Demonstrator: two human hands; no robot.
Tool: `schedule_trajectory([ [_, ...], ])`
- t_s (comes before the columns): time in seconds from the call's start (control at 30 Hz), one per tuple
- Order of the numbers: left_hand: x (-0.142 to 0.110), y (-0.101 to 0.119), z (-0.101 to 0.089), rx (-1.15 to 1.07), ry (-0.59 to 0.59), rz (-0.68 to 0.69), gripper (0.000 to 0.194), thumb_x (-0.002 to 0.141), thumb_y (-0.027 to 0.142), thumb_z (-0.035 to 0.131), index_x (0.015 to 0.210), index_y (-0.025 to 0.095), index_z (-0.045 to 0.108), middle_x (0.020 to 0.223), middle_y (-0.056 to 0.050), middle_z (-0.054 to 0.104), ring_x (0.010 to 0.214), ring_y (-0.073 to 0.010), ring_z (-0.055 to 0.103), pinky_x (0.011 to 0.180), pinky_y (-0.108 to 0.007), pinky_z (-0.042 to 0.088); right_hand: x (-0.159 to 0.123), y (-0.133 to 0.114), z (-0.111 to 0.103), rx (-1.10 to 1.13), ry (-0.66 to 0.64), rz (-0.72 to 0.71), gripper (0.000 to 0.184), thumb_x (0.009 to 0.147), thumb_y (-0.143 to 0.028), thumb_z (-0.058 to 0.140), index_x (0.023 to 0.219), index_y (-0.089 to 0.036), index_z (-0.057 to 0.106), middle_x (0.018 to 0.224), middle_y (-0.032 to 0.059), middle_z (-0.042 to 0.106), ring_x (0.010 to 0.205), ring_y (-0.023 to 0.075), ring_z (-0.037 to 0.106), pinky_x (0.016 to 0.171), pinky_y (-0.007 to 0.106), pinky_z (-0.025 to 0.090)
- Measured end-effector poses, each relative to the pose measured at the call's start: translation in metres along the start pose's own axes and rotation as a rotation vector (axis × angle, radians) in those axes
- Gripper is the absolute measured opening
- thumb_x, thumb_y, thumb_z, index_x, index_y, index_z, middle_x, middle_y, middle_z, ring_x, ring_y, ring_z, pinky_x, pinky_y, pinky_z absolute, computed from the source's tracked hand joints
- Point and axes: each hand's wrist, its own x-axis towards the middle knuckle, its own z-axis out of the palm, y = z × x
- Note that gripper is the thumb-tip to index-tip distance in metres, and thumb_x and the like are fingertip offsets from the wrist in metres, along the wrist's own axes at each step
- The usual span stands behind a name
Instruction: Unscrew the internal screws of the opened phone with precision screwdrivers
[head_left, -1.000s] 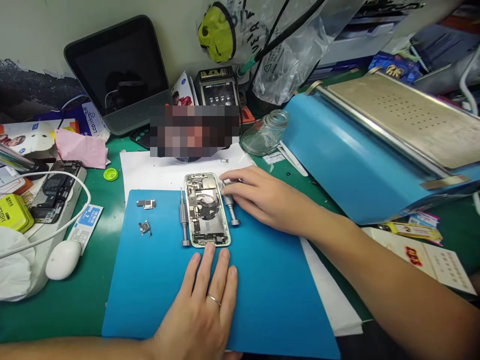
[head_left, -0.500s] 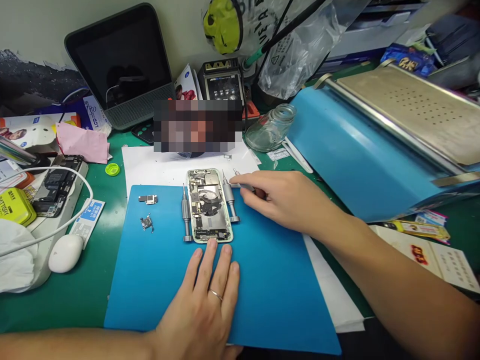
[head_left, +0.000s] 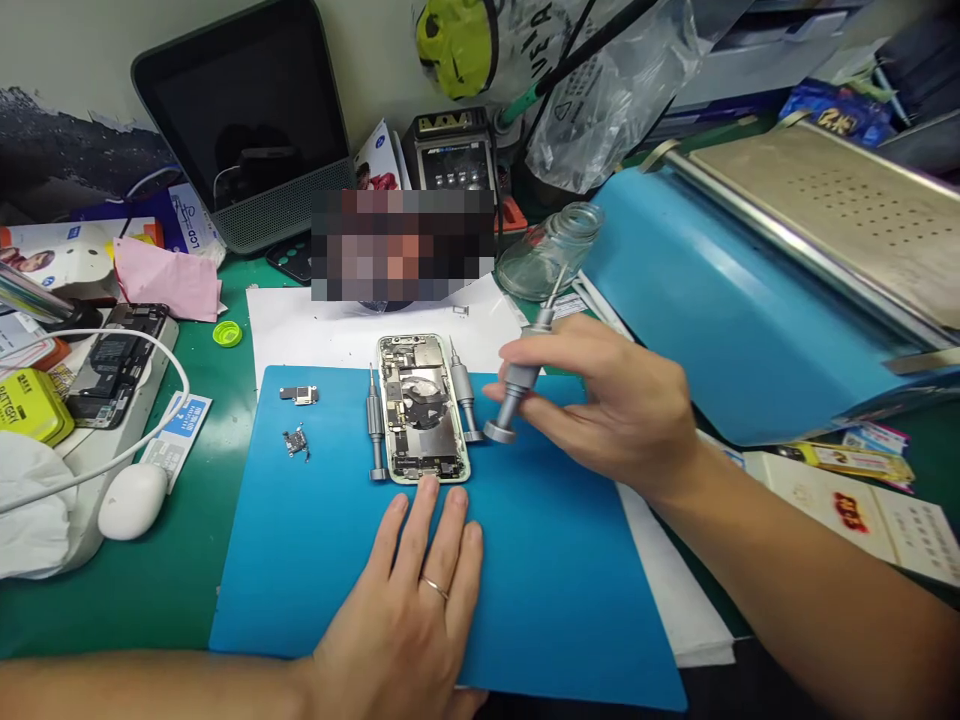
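An opened smartphone (head_left: 427, 410) lies on the blue mat (head_left: 555, 580), its battery and circuit parts bare. My left hand (head_left: 412, 590) rests flat on the mat with fingers stretched out, the tips at the phone's lower edge. Raised to the right of the phone, my right hand (head_left: 607, 400) grips a grey screwdriver (head_left: 521, 375), tip pointing up and away. One screwdriver (head_left: 376, 425) lies along the phone's left side and another screwdriver (head_left: 463, 390) along its right. Small metal phone parts (head_left: 300, 395) lie on the mat's left side.
White paper (head_left: 292, 325) lies under the mat's far edge. A glass jar (head_left: 551, 255) lies tilted behind my right hand. At right stands a large blue and metal device (head_left: 675, 310). A white cable (head_left: 180, 370), a mouse-like white object (head_left: 133, 500) and another phone (head_left: 120, 365) are at left.
My right hand has picked up the grey screwdriver from beside the phone and lifted it, turning the handle end toward me. My left hand stays in place.
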Motion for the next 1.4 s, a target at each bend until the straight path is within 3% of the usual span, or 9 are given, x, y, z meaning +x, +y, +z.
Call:
schedule_trajectory([
  [0.2,-0.003,-0.001,0.008,-0.010,0.026,-0.008,0.087,0.097,0.062,0.046,0.158,0.001,0.035,0.167,-0.027,0.026,0.156,-0.0497,0.010,0.122,-0.058,0.001,-0.001,0.002,-0.001,-0.106,-0.009,0.037,0.015,0.095,-0.013,0.063,0.106,-0.024,0.064,0.066,-0.0024,0.063,0.056,0.0144,0.055,0.056,0.027,0.048],
  [0.4,-0.003,-0.001,0.012,0.013,0.040,-0.008,0.091,0.096,0.065,0.046,0.160,0.003,0.032,0.169,-0.026,0.023,0.157,-0.0486,0.007,0.122,-0.059,0.004,0.001,0.002,-0.003,-0.108,-0.022,0.056,0.011,0.095,-0.014,0.063,0.102,-0.022,0.067,0.065,-0.0019,0.063,0.056,0.0140,0.056,0.057,0.026,0.049],
  [0.6,-0.003,-0.001,0.010,0.004,0.034,-0.010,0.088,0.097,0.064,0.044,0.159,0.003,0.034,0.168,-0.025,0.025,0.157,-0.0480,0.006,0.122,-0.058,0.003,0.000,0.001,-0.003,-0.134,-0.026,0.105,0.011,0.095,-0.025,0.065,0.104,-0.027,0.072,0.071,0.0002,0.071,0.061,0.0172,0.063,0.062,0.033,0.054],
  [0.73,-0.004,-0.001,0.010,-0.002,0.026,-0.012,0.085,0.098,0.062,0.043,0.159,0.003,0.034,0.168,-0.025,0.026,0.157,-0.0483,0.007,0.122,-0.058,0.001,-0.001,0.003,-0.002,-0.108,0.092,0.064,0.021,0.092,-0.024,0.072,0.112,-0.029,0.074,0.093,0.0053,0.074,0.079,0.0206,0.070,0.069,0.036,0.059],
  [0.87,-0.003,0.000,0.008,0.000,0.030,-0.007,0.082,0.098,0.058,0.044,0.158,0.001,0.036,0.167,-0.026,0.027,0.156,-0.0494,0.013,0.121,-0.059,0.002,0.000,0.003,0.000,0.019,0.076,0.071,0.035,0.093,-0.019,0.070,0.126,-0.029,0.069,0.113,0.0083,0.078,0.102,0.0265,0.076,0.085,0.042,0.062],
  [1.0,-0.001,0.000,0.006,-0.006,0.032,-0.003,0.078,0.098,0.051,0.045,0.157,0.001,0.037,0.165,-0.026,0.030,0.153,-0.0496,0.023,0.120,-0.059,0.002,-0.005,0.001,0.004,0.042,0.066,0.165,0.032,0.096,-0.020,0.066,0.127,-0.029,0.066,0.106,0.0044,0.081,0.096,0.0248,0.079,0.085,0.041,0.065],
  [1.13,0.000,-0.001,0.004,-0.015,0.021,-0.004,0.080,0.099,0.056,0.043,0.157,0.001,0.037,0.165,-0.026,0.030,0.152,-0.0497,0.025,0.120,-0.058,0.003,-0.012,0.002,0.009,0.131,0.105,0.292,0.052,0.097,-0.023,0.067,0.144,-0.033,0.050,0.109,0.0023,0.079,0.095,0.0232,0.080,0.082,0.038,0.068],
  [1.23,0.000,-0.001,0.002,-0.016,0.014,-0.006,0.080,0.099,0.057,0.043,0.156,0.001,0.040,0.164,-0.027,0.032,0.152,-0.0494,0.025,0.120,-0.058,0.003,-0.013,0.003,0.011,0.229,0.131,0.266,0.066,0.097,-0.021,0.066,0.153,-0.038,0.037,0.120,0.0028,0.077,0.099,0.0230,0.079,0.077,0.037,0.069],
  [1.4,0.001,0.000,-0.001,-0.020,0.002,-0.006,0.077,0.099,0.054,0.044,0.155,0.002,0.042,0.164,-0.025,0.035,0.153,-0.0481,0.026,0.120,-0.058,0.005,-0.012,0.003,0.011,0.280,0.153,0.175,0.068,0.092,-0.012,0.070,0.148,-0.042,0.047,0.129,0.0015,0.073,0.100,0.0221,0.079,0.075,0.035,0.070],
])
